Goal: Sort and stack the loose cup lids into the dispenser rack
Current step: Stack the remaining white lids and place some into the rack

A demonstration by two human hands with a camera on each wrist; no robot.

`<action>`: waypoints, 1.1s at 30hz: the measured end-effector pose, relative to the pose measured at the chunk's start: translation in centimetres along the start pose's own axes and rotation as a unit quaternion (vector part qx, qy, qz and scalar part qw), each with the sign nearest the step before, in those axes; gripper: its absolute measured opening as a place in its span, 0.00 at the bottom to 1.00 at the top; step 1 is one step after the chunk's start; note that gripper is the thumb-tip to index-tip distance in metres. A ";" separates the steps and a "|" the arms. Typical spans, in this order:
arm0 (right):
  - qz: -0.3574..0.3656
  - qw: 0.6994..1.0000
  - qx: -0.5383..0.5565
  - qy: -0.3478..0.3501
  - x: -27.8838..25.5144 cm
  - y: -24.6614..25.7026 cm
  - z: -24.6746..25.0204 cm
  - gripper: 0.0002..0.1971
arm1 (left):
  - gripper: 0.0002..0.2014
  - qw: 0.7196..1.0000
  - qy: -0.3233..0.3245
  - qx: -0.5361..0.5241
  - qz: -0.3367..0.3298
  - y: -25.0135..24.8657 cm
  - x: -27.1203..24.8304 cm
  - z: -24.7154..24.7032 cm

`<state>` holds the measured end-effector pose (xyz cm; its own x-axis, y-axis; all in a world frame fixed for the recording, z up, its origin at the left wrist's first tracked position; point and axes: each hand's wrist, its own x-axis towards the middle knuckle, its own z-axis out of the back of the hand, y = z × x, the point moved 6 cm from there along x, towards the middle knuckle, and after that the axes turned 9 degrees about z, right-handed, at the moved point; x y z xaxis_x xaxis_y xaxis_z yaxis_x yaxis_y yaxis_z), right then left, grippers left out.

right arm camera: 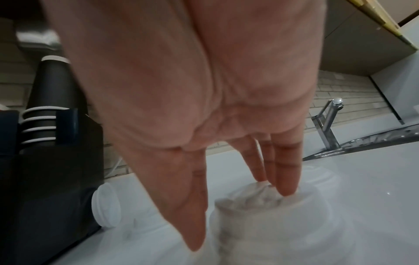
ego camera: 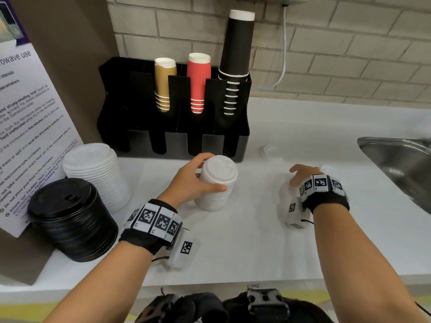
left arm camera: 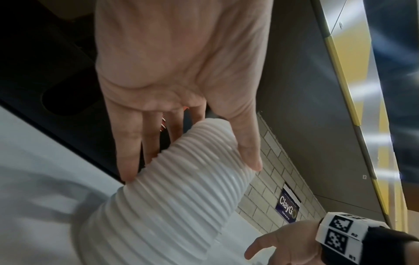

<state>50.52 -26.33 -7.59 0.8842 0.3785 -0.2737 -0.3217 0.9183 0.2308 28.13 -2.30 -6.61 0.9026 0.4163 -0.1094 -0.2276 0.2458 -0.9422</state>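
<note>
Broadly, the white bench (ego camera: 245, 241) carries everything, with the black dispenser rack (ego camera: 173, 127) at its back against the brick wall, cup stacks standing in its upper slots and the lower front slots showing dark. Left of it sit two finished piles, a black lid stack (ego camera: 72, 220) and a larger white lid stack (ego camera: 98, 171). Nearer the middle, the left hand (ego camera: 190, 181) wraps its fingers (left arm camera: 127, 150) and thumb around a small white lid stack (ego camera: 217, 183), which stands on the bench with its long axis roughly upright, leaning a little, just in front of the rack's lower slots. That is the relation that matters: the rack lies straight ahead of this hand, so it looks the nearer one for loading. The right hand (ego camera: 302, 177), well apart towards the sink (ego camera: 396, 157), reaches down with straight fingers (right arm camera: 284, 172) whose tips touch a clear lid stack (right arm camera: 260, 215); it has no closed grip yet. One loose clear lid (ego camera: 270, 151) lies beside the rack.
</note>
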 end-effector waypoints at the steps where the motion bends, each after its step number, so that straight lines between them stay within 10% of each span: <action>1: 0.013 1.000 -0.004 0.001 0.0 -0.2 -0.1 0.25 | 0.35 1.000 0.000 -0.001 0.000 0.0 0.0 0.0; 13: 0.029 0.993 0.105 -0.037 -1.7 1.7 1.6 0.27 | 0.34 1.000 -0.001 -0.008 0.000 0.2 -0.1 -0.2; 19: 0.256 0.888 0.374 -0.071 -7.1 8.9 2.2 0.21 | 0.33 0.999 -0.015 -0.032 0.007 0.6 -0.2 -0.2; 24: 0.375 0.852 0.352 -0.098 -10.1 13.9 0.9 0.18 | 0.37 0.999 -0.036 -0.038 0.012 0.7 -0.2 -0.2; 33: 0.400 0.886 0.216 -0.096 -9.8 16.8 -0.1 0.25 | 0.39 0.998 -0.048 -0.043 0.013 1.0 -0.3 -0.2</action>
<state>36.39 -14.67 -1.10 0.4863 0.8233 0.2926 -0.7482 0.2194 0.6261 27.77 -2.38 -7.60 0.8573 0.5037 -0.1069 -0.2138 0.1595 -0.9638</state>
